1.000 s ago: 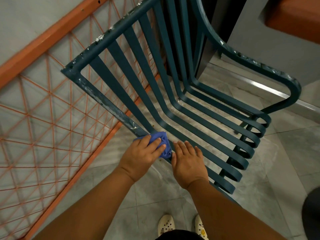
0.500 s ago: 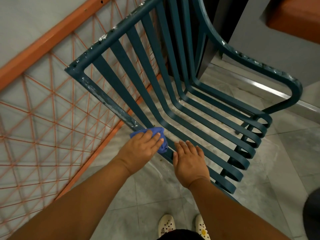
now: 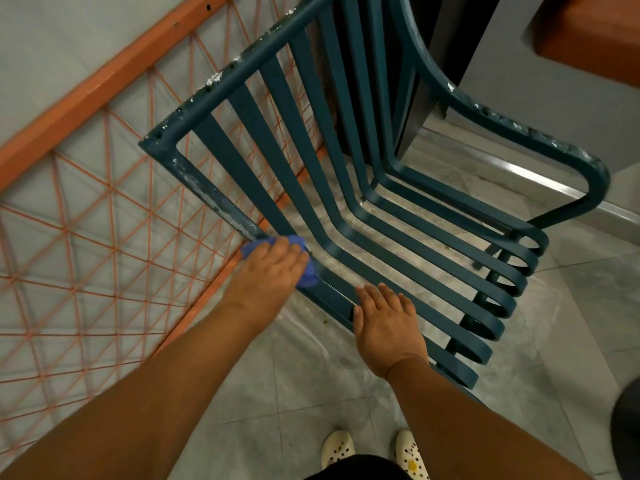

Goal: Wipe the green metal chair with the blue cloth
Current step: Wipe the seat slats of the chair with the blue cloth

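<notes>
Chair: the green metal chair (image 3: pixel 349 188) stands on the grey floor (image 3: pixel 304 393), right by the orange net fence (image 3: pixel 86 237).
Cloth: the blue cloth (image 3: pixel 304 268) is bunched up on the chair's near side bar, at the bend where the back meets the seat.
Left hand: the left hand (image 3: pixel 268 271) lies on top of the cloth, fingers close together, pushing it onto the bar.
Right hand: the right hand (image 3: pixel 386 329) lies flat on the chair's near seat bars with its fingers a little spread. It holds nothing.
Dirt: the bar going up from the cloth looks white and chalky.
Do it well: I think it is best to push down hard, rub slowly along that bar, and hold the chair steady with the other hand.
</notes>
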Demonstrator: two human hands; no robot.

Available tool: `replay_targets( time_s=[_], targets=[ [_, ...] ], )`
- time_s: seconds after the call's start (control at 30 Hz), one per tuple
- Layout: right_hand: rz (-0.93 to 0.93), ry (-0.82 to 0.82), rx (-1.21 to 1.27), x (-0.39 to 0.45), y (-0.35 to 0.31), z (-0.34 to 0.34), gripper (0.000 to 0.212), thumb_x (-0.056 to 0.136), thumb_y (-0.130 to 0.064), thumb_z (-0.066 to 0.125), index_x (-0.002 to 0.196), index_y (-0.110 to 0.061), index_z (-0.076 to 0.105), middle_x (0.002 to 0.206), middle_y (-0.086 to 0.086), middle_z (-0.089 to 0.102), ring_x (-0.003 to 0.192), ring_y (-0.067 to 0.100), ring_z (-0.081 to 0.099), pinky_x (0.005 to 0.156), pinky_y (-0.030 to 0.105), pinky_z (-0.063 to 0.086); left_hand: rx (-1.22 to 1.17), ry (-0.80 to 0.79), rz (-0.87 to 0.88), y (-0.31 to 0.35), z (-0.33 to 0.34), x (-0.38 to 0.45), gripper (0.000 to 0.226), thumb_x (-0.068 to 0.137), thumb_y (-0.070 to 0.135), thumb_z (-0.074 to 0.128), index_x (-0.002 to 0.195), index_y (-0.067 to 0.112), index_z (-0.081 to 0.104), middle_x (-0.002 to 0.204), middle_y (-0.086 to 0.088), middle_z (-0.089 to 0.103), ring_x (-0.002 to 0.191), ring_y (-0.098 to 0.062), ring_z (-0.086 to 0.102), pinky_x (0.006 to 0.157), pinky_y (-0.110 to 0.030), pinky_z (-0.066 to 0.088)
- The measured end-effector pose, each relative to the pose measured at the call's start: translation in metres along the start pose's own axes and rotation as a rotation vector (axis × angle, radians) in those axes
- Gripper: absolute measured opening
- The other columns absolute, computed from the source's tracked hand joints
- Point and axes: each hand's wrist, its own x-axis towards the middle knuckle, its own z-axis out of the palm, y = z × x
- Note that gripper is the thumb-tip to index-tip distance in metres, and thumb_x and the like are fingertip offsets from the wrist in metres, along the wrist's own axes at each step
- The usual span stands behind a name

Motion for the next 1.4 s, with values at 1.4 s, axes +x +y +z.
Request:
replay_targets(
  time_s=[1.4],
  targets=[
    [-0.149, -0.171, -0.096, 0.055, -0.045, -0.023, 0.084, 0.077, -0.072, -0.012, 0.149, -0.033, 0.006, 0.160, 0.000, 0.009, 0.147, 0.025, -0.007, 0.113, 0.059, -0.011, -0.182, 0.157, -0.151, -0.053, 0.005, -0.011, 0.070, 0.049, 0.012, 0.090, 0.116, 0.010, 0.069, 0.122, -0.009, 0.066, 0.116, -0.032, 0.058, 0.087, -0.041, 0.053]
  ],
)
